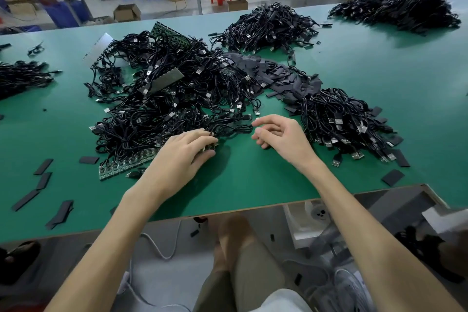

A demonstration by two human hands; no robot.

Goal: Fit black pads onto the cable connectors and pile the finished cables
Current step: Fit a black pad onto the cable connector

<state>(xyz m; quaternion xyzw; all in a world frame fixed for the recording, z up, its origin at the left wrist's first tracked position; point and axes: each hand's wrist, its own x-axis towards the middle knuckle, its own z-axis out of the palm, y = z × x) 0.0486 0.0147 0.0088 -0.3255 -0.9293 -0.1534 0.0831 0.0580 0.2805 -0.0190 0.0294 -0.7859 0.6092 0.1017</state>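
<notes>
A big tangle of black USB cables (162, 99) covers the middle of the green table (253, 175). My left hand (184, 152) rests palm down at that tangle's near edge, its fingers closed on the small circuit-board end of one cable (229, 128). My right hand (278, 134) hovers just to the right, fingers loosely curled and apart, holding nothing. A heap of black pads (278, 76) lies behind my right hand. A pile of cables with pads fitted (347, 124) sits to the right of that hand.
More cable piles lie at the far middle (268, 28), far right (397, 7) and left edge (20, 76). Loose black pads (43, 180) are scattered near the front left. Green circuit-board strips (121, 164) lie under the tangle. The table's front edge runs just below my forearms.
</notes>
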